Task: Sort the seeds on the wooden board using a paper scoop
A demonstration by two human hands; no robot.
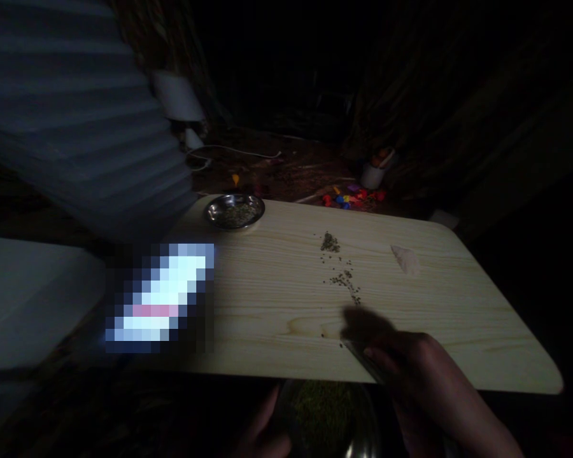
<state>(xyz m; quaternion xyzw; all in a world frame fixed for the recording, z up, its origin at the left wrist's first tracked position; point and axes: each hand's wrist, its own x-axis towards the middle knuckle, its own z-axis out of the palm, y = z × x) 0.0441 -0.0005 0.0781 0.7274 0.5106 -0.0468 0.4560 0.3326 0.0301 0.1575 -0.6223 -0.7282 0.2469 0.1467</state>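
Low in the view, below the table's near edge, a metal bowl (373, 432) holds a mass of small green bits. My left hand (267, 429) is at its left side with the fingers against the bowl, partly cut off by the frame. Over the near edge of the table, my right hand (423, 366) is closed, and a thin flat edge shows at its fingertips; dimness and blur hide what it is. Just beyond it lie loose dark seed-like bits (344, 280), with a small heap (330, 242) of them farther back.
A shallow steel bowl (258, 216) with similar bits stands at the far left of the wooden table (277, 286). A pale flat piece (407, 259) lies on the right. A bright pixelated screen (165, 296) is at left. Beyond are colourful small items (356, 197) and a white cable (239, 150).
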